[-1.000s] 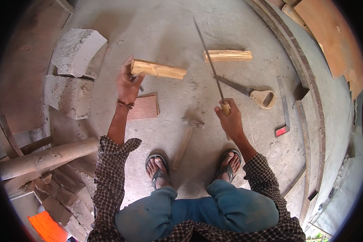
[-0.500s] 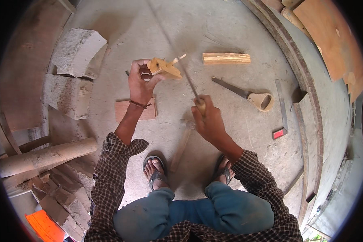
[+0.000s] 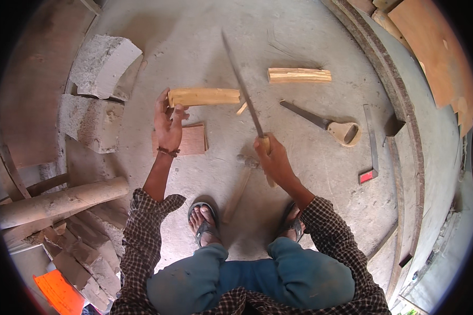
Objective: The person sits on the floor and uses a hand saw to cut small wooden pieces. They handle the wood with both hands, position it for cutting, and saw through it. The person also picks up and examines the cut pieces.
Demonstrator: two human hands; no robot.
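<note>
My left hand [image 3: 168, 118] grips the left end of a yellowish wood block [image 3: 205, 96], held level above the floor. Between my right hand's closed fingers [image 3: 273, 160] is the pale wooden handle of a machete. The machete's [image 3: 243, 86] long dark blade points up and away, just right of the block's far end; I cannot tell whether they touch. A thin wood sliver [image 3: 242, 108] shows beside that end. Below the block, flat reddish wood pieces [image 3: 194, 140] lie on the floor. A hammer [image 3: 236, 191] lies between my feet and my right hand, partly hidden.
To the right lie a split wood piece [image 3: 299, 75], a handsaw [image 3: 326, 125] and a try square [image 3: 372, 147]. Rough concrete blocks [image 3: 92, 123] and a round log [image 3: 63, 202] stand at left. A long metal bar [image 3: 404, 115] curves along the right side.
My left hand has moved left and turned the wood block, so its long side now shows. The machete blade tilts less. The sliver now sits lower, by the block's right end.
</note>
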